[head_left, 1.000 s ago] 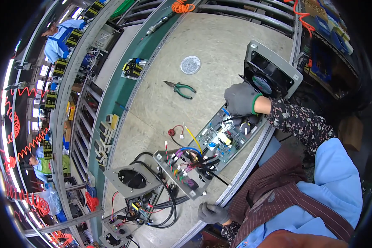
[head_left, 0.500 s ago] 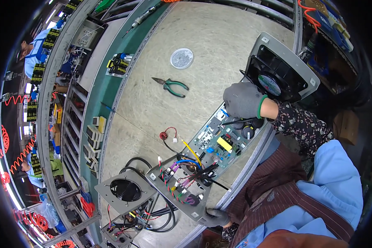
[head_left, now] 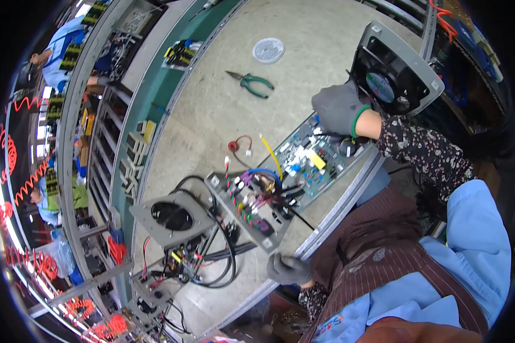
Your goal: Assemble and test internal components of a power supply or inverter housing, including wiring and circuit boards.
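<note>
My right hand point(head_left: 340, 111), gloved in grey, is closed in a fist at the far end of a circuit board point(head_left: 309, 163); whatever its fingers hold is hidden under it. Just beyond stands a grey panel point(head_left: 415, 63) carrying a black fan point(head_left: 380, 87). At the board's near-left end is another grey panel point(head_left: 252, 231) with bundled coloured wires point(head_left: 263, 191); a yellow wire point(head_left: 272, 154) sticks up there. Beside that panel's lower corner, at the bench edge, my gloved left hand point(head_left: 289, 269) has loosely bent fingers and nothing visible in them.
Green-handled pliers point(head_left: 254, 84) and a round mesh guard point(head_left: 268, 50) lie on the bench point(head_left: 212, 126). Left of the board sit another grey fan panel point(head_left: 174, 217) and black cables point(head_left: 233, 268). Past the bench runs a green conveyor point(head_left: 174, 74) with parts; co-workers point(head_left: 63, 51) stand beyond.
My left hand has come away from the wired panel's corner. My right hand stays closed by the fan panel. The pliers and guard sit higher in view.
</note>
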The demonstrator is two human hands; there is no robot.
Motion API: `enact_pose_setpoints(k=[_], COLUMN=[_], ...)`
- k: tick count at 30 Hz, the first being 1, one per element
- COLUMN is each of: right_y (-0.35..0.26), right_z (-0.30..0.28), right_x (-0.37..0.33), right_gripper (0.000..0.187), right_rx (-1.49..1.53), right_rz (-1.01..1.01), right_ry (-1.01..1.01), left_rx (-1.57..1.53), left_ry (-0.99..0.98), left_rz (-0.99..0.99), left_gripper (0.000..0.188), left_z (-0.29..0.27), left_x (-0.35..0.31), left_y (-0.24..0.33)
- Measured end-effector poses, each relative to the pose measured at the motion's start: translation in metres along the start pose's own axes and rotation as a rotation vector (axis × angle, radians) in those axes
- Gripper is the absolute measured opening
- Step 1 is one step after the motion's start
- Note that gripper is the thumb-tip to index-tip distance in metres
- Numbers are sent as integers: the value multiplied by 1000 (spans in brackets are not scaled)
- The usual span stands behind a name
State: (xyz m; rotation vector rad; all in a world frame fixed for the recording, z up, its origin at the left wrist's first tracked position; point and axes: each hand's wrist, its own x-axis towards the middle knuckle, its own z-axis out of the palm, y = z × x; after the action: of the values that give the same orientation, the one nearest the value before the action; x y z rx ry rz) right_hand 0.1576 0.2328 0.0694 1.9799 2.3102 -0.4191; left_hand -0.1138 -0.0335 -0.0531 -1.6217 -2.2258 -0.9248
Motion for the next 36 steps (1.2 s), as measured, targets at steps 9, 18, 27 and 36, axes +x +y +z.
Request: enact_pose_setpoints(k=[9, 18, 27, 36], right_y=[4, 1, 5, 20], right_z=[2, 9, 8, 11], right_x=[21, 14, 9, 16], right_gripper=[25, 26, 26, 28], right_rx=[-75, -97, -14, 30], right_rz=[3, -2, -4, -94], right_ry=[-48, 80, 88, 75], left_rx=[32, 45, 106, 94], left_ry=[50, 70, 87, 82], left_rz=[-7, 8, 59, 25], left_gripper=[15, 20, 22, 19], left_z=[0, 1, -2, 0], left_x=[-1, -2, 1, 6], left_y=[1, -2, -7, -4])
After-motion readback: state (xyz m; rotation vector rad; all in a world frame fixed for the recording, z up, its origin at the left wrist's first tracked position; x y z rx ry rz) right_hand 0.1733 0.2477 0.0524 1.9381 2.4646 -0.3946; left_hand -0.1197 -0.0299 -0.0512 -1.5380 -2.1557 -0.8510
